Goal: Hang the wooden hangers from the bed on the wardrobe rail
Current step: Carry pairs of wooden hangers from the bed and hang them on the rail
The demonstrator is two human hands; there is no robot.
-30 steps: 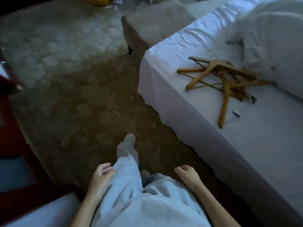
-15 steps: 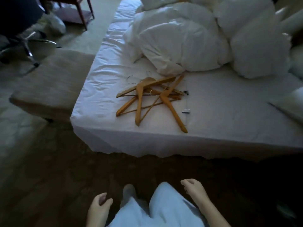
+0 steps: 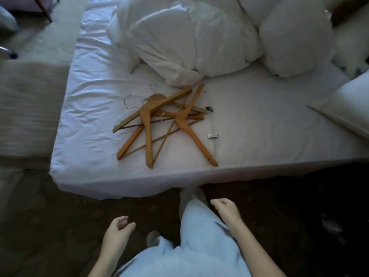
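A loose pile of several wooden hangers (image 3: 159,124) with thin metal hooks lies crossed on the white sheet of the bed (image 3: 259,126), close to its near edge. My left hand (image 3: 117,232) hangs low at my side, fingers loosely curled, holding nothing. On the other side of my leg my right hand (image 3: 225,210) is also empty and half curled, below the bed's edge and well short of the hangers. No wardrobe or rail is in view.
A crumpled white duvet (image 3: 179,41) and pillows (image 3: 295,37) fill the far half of the bed. A small metal clip (image 3: 212,135) lies right of the hangers. A beige upholstered bench (image 3: 26,108) stands left of the bed. Dark patterned carpet (image 3: 60,226) lies underfoot.
I have turned to face the bed and stepped closer, so the hangers now lie straight ahead and nearer. Both hands stay empty at my sides.
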